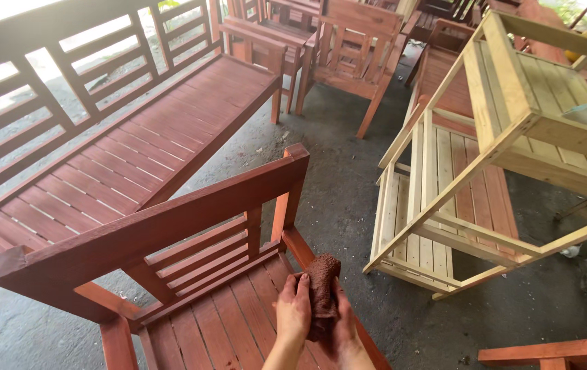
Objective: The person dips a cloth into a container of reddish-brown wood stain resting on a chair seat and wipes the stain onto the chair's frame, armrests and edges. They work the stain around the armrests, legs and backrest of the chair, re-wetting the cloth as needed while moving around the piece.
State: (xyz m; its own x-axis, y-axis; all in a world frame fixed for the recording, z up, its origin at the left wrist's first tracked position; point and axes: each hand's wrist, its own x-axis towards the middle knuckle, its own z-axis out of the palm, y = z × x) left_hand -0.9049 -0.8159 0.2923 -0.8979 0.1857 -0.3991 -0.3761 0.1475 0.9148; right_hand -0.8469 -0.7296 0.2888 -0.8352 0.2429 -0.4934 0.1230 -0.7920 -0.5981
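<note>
Gripping a brown stained rag [322,291], both hands, left [294,308] and right [343,327], close around it above a red-brown chair [170,236].

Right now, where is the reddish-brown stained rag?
In the head view, the reddish-brown stained rag sits bottom centre, held between the left hand and right hand above the red-stained wooden chair seat.

2 hands [293,312] [343,327] were in view, with 1 rag [322,291] between them; 1 red chair [191,274] stood nearest; 1 long red bench [115,151] lay to the left; at least 2 more red chairs [358,48] [273,34] stood behind, though the far pile could not be counted; 2 bare-wood pieces [437,205] [547,103] stood right; 1 red rail [554,351] showed at the bottom corner.
</note>
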